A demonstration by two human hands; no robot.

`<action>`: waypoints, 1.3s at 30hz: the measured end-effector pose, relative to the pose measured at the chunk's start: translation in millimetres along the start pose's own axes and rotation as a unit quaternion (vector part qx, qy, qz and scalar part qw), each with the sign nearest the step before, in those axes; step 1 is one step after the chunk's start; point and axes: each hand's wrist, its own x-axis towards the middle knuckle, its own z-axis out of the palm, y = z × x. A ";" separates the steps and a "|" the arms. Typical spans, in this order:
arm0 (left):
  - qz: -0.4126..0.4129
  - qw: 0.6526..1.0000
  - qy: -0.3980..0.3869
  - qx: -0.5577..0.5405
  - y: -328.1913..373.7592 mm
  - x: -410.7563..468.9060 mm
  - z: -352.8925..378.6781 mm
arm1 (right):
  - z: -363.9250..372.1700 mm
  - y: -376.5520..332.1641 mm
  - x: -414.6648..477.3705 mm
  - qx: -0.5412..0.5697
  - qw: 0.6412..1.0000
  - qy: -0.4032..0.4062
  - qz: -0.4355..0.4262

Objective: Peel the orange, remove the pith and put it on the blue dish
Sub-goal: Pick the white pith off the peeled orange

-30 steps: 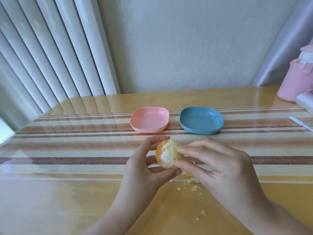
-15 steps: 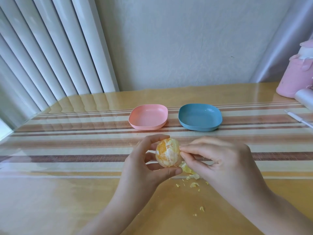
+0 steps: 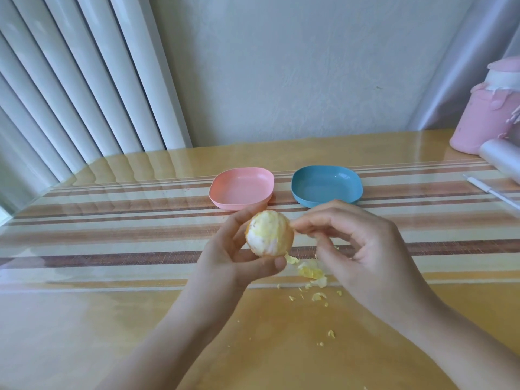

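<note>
My left hand [image 3: 233, 257] grips a peeled orange [image 3: 269, 233], still coated with white pith, between thumb below and fingers behind. To the orange's right, my right hand [image 3: 363, 249] has its fingertips pinched together at the fruit's upper right edge; whether a shred of pith is between them is too small to tell. The blue dish [image 3: 326, 185] sits beyond my hands on the striped mat, with nothing in it. Peel and pith scraps [image 3: 311, 273] lie on the table under my hands.
A pink dish [image 3: 242, 188] stands left of the blue one. At the far right are a pink container [image 3: 489, 119], a clear roll [image 3: 503, 159] and a thin white stick [image 3: 492, 191]. White blinds [image 3: 84, 80] hang at the left. Small crumbs [image 3: 330, 333] dot the wooden tabletop.
The orange has been turned so a pithier side faces me. My right hand's fingertips have shifted from the lower right of the fruit up to its upper right edge.
</note>
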 end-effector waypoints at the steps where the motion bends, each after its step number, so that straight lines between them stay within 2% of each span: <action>1: -0.010 0.999 -0.007 -0.031 1.1 0.7 -1.2 | -0.5 0.3 1.0 -0.019 1.000 0.013 -0.016; 4: -0.043 0.993 -0.031 -0.101 3.3 1.7 -3.4 | -6.6 3.7 2.7 -0.039 0.998 0.037 -0.032; 12: -0.119 0.968 -0.083 -0.206 4.3 2.4 -5.4 | -7.7 8.9 1.5 -0.091 0.994 0.037 -0.045; 16: -0.126 0.952 -0.091 -0.263 2.7 7.0 -6.1 | -7.2 9.3 2.5 -0.126 0.989 0.042 -0.070; 21: -0.096 0.966 -0.085 -0.225 1.7 8.7 -10.4 | -6.8 9.1 -0.7 -0.152 0.986 0.072 -0.015; 26: -0.085 0.970 -0.100 -0.206 3.2 7.4 -10.8 | -10.2 8.1 -0.7 -0.120 0.988 0.074 0.056; 30: -0.081 0.962 -0.130 -0.225 3.0 6.6 -12.8 | -10.0 7.3 1.1 -0.171 0.984 0.045 0.036; 33: -0.067 0.962 -0.132 -0.231 2.8 7.1 -13.1 | -6.2 10.5 -0.8 -0.163 0.986 0.006 0.026; 39: -0.055 0.966 -0.096 -0.235 4.2 9.1 -12.5 | -5.2 9.7 0.7 -0.216 0.975 0.047 -0.031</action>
